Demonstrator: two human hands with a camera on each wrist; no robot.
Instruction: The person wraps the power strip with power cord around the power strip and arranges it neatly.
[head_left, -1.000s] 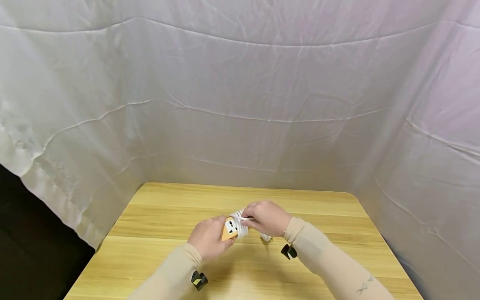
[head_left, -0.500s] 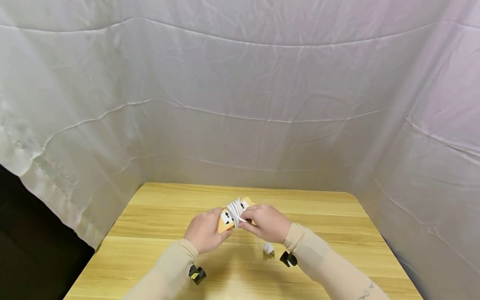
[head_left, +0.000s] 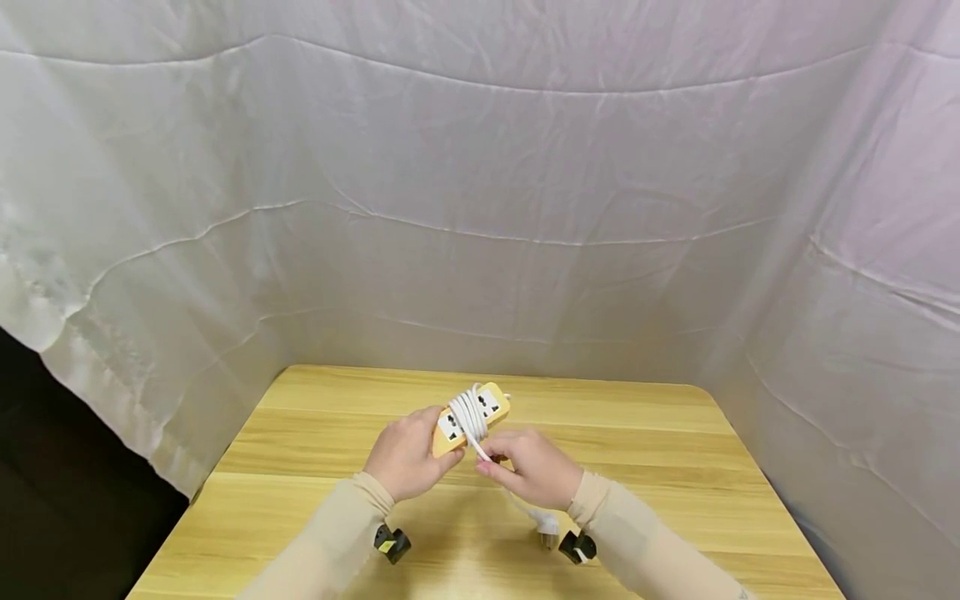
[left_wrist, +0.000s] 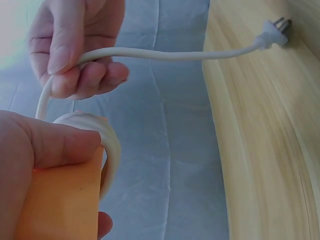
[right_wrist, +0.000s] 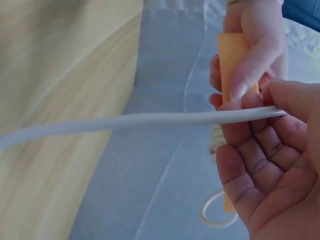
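An orange power strip (head_left: pixel 493 401) with white socket panels is tilted above the table, its white cord (head_left: pixel 468 414) wound in several turns around the middle. My left hand (head_left: pixel 406 452) grips the strip's near end, thumb along its side in the left wrist view. My right hand (head_left: pixel 536 468) pinches the cord just off the windings, between thumb and forefinger. From there the cord's free end (left_wrist: pixel 180 55) runs to a white plug (head_left: pixel 547 525), which hangs low by the right wrist, prongs outward. Whether the plug touches the table I cannot tell.
The wooden table (head_left: pixel 337 408) lies below both hands. Pale grey curtains (head_left: pixel 510 283) enclose its back and sides. A dark area (head_left: pixel 67 467) shows past the curtain at the left. Black wrist devices (head_left: pixel 392 544) sit under both forearms.
The right hand has moved down and toward me, drawing the cord across the strip's front. The strip's far end has come into view, and the plug has shifted nearer to me.
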